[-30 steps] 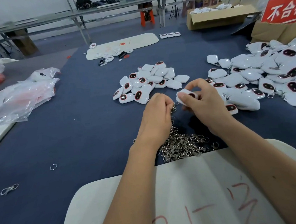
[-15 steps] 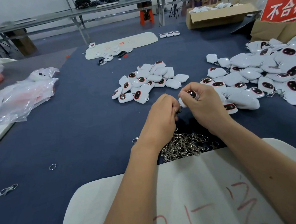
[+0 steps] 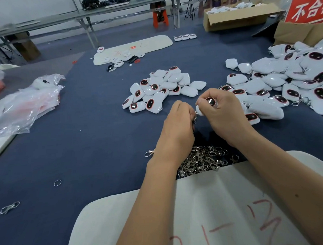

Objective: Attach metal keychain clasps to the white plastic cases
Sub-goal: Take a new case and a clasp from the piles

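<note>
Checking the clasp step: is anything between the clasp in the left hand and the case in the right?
Nothing visible: the left hand holds the clasp right beside the white case gripped by the right hand.

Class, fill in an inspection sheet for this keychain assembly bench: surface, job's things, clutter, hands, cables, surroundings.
Surface: blue cloth table; white board at the near edge.
Job's things: white case in the right hand; clasp in the left hand; clasp pile; middle case pile; right case pile, some with clasps.
Clutter: plastic bags; loose ring; stray clasp.
Hands: both curled, meeting at the case's corner.
Cables: nothing seen.
Surroundings: cardboard box, red sign, metal-framed benches.
</note>
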The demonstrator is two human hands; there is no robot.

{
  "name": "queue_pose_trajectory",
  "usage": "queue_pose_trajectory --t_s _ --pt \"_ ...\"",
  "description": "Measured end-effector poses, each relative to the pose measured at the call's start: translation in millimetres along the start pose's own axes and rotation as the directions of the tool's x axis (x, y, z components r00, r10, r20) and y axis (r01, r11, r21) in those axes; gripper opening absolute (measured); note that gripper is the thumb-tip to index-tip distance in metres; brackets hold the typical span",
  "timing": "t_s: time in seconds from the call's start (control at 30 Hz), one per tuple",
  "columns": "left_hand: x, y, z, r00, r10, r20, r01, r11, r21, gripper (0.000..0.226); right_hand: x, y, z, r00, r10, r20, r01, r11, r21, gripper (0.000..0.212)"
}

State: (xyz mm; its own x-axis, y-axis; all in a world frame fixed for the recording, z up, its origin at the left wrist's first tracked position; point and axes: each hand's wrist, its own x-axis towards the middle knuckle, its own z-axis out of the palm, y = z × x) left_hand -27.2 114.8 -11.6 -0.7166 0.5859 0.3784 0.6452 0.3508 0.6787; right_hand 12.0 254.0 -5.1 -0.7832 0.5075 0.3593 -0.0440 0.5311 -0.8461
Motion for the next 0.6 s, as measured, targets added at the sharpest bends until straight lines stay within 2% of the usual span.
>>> queue_pose_trajectory --t_s 0.2,0.6 --pt "3.0 -1.7 1.9 0.999 -0.008 -0.031 0.008 1.0 0.009 0.022 -1.1 3.6 0.9 0.998 0.049 -0.026 -0.049 0.999 -0.013 0.016" --pt "4.1 -7.1 2.7 1.0 -0.008 -0.017 0.008 1.0 -0.012 0.023 -3.0 2.4 2.0 0.997 0.052 -0.06 -0.051 0.999 0.016 0.015"
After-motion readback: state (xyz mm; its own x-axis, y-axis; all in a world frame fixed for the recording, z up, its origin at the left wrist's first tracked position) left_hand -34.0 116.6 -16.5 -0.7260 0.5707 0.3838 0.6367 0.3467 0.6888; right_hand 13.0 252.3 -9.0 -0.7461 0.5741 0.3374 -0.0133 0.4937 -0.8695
